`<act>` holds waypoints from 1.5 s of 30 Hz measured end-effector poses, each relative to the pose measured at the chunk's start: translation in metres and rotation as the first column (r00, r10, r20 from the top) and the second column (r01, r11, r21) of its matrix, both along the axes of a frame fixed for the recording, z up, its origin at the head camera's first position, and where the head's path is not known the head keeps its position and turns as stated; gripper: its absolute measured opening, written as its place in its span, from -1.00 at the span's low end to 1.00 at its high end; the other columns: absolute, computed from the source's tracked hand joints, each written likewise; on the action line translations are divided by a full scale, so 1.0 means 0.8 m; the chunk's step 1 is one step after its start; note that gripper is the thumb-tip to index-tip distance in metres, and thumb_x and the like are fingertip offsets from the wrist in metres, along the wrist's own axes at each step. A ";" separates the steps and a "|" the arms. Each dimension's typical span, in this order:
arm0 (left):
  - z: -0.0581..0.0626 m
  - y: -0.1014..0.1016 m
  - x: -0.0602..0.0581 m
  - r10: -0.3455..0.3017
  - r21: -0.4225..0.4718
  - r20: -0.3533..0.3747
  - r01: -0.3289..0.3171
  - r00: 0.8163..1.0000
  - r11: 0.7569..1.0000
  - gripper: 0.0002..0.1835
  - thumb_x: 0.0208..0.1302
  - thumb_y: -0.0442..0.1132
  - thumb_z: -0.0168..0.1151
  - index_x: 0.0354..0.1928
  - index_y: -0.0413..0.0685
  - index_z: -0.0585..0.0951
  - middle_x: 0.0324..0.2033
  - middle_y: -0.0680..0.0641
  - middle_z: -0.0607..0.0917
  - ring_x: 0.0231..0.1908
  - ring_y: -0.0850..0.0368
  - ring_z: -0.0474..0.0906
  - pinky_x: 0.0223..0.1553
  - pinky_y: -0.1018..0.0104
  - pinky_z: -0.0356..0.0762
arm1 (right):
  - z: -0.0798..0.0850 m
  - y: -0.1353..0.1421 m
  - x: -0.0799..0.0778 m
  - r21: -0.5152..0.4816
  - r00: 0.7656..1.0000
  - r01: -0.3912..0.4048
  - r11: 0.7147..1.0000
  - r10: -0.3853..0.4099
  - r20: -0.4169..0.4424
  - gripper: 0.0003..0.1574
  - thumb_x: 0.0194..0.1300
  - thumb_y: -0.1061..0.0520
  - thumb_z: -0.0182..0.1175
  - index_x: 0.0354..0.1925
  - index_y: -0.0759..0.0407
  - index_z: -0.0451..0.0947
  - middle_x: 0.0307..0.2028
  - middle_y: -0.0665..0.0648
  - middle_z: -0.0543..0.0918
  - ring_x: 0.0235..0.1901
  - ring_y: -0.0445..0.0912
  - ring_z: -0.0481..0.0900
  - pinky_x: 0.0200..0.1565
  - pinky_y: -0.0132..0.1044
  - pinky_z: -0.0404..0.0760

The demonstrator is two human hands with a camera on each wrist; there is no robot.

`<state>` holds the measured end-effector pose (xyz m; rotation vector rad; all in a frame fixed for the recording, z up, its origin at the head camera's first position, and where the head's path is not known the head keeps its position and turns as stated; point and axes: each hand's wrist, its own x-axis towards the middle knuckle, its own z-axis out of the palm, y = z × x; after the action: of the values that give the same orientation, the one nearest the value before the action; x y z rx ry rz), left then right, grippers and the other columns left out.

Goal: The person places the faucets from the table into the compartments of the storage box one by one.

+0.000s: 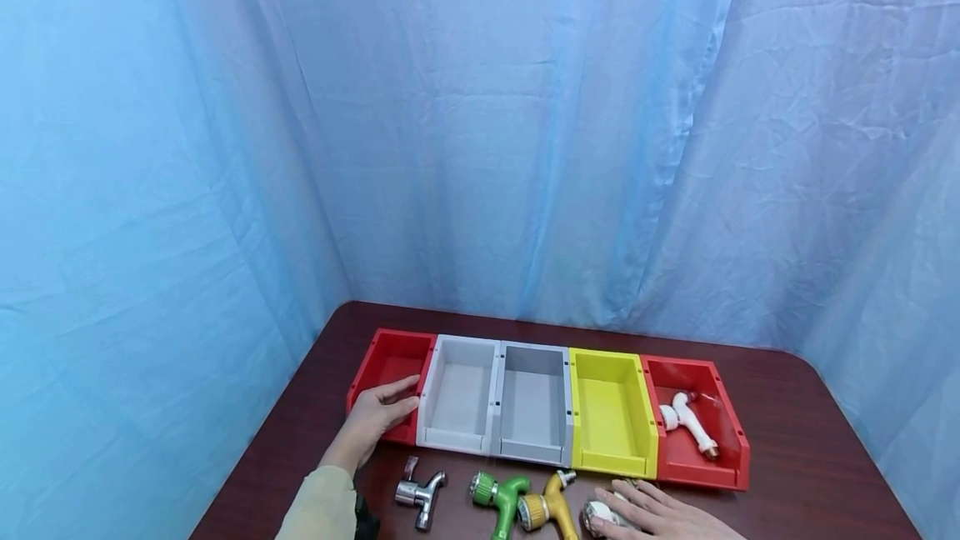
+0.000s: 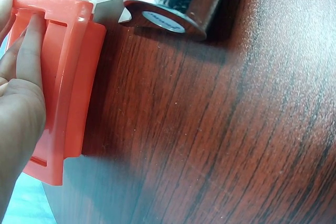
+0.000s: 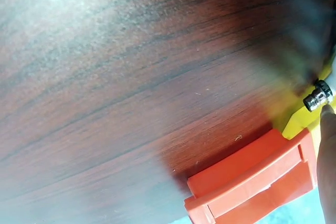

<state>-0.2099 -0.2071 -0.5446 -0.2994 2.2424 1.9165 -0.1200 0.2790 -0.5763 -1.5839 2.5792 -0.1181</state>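
My left hand (image 1: 375, 417) is at the left red bin (image 1: 393, 354), fingers stretched over its right side; in the left wrist view, fingers reach past the bin's lip (image 2: 79, 90). Close by on the table lies a chrome tap (image 1: 422, 493). My right hand (image 1: 660, 515) spreads over a white tap (image 1: 600, 513), covering much of it; its threaded metal end (image 3: 316, 98) shows beside a finger in the right wrist view. A green tap (image 1: 504, 497) and a yellow tap (image 1: 553, 507) lie between the hands. Another white tap (image 1: 688, 422) rests in the right red bin (image 1: 738, 461).
Between the red bins stand a white bin (image 1: 459, 390), a grey bin (image 1: 534, 398) and a yellow bin (image 1: 609, 407), all in one row. They sit on a dark wooden table (image 1: 810, 432). Blue curtains (image 1: 480, 148) hang behind and at both sides.
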 end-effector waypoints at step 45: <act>0.004 0.003 0.003 0.012 -0.013 0.007 -0.012 1.000 1.000 -0.36 -0.05 0.04 0.42 0.18 0.22 0.52 0.15 -0.12 0.42 0.13 -0.15 0.29 -0.06 0.05 0.54 | -0.011 -0.013 -0.002 -0.056 0.999 0.028 0.998 -0.030 -0.031 -0.12 0.26 -0.41 -0.07 0.43 -0.22 -0.03 0.29 -0.14 0.21 0.16 -0.20 0.29 -0.02 -0.17 0.53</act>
<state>-0.2075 -0.2050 -0.5410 -0.3221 2.2546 1.9039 -0.1212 0.2683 -0.5854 -1.5793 2.6465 -0.1703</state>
